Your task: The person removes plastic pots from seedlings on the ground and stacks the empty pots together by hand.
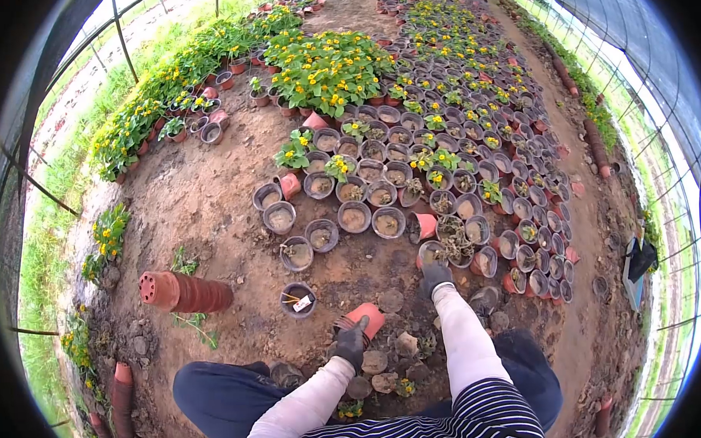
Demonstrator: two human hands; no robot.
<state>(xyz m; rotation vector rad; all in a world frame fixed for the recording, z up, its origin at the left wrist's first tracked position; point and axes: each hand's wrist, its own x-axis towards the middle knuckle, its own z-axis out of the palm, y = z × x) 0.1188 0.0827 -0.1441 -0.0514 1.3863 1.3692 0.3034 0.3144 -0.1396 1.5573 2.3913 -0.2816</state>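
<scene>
My left hand [350, 346], in a dark glove, is closed around a short stack of reddish plastic plant pots [365, 320] lying tilted, bases up to the right. Reaching forward, my gloved right hand [436, 279] grips the near edge of a soil-filled plant pot [429, 253] with withered growth in it; its fingertips are partly hidden. Between my knees lie several loose soil clods [375, 362] and a small yellow-flowered plant [405, 387]. Just left of centre, a separate pot [300, 313] holds thin sticks and a white tag [302, 303].
Ahead and to the right spread many soil-filled pots [383, 193], some with yellow flowers [330, 69]. A long stack of nested red pots [187, 292] lies at left, another stack [122, 408] below it. A dark bag [641, 257] sits at far right, near the netting.
</scene>
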